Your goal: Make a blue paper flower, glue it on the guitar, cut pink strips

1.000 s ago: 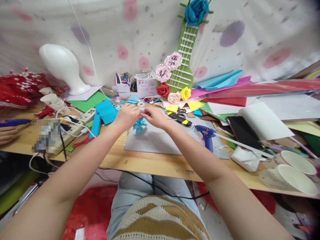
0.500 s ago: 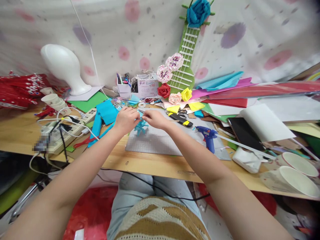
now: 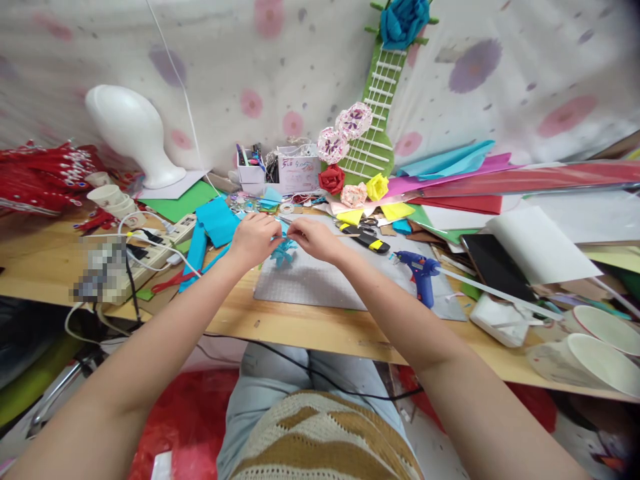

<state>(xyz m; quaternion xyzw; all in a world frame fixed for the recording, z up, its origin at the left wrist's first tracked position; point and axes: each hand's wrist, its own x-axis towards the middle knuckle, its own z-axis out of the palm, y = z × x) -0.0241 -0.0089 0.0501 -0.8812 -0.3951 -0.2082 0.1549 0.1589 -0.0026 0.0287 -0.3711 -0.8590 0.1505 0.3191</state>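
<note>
Both hands meet over the left-rear part of the grey mat [image 3: 307, 290], fingertips at the blue paper flower [image 3: 283, 255]. Left hand [image 3: 255, 239]: fingers bent inward against the flower's left-rear side, can't tell if gripping it. Right hand [image 3: 315, 239]: fingers curled to a point just beside the left fingertips, can't tell what's in them. Flower sits inside the mat's left edge.

Room: grey mat surface shows between the flower and the mat's front edge; strip of wood from there to the front edge of the table [image 3: 305, 331]. Tight at left: blue paper sheets [image 3: 219, 220] and power strip [image 3: 150, 260], with cables near the front edge. Right: box cutter [image 3: 363, 237] near right wrist, glue gun [image 3: 423, 275] right of the forearm, white stick running from it past the mat's right edge. Paper cups [image 3: 603, 363] crowd the front-right edge
</note>
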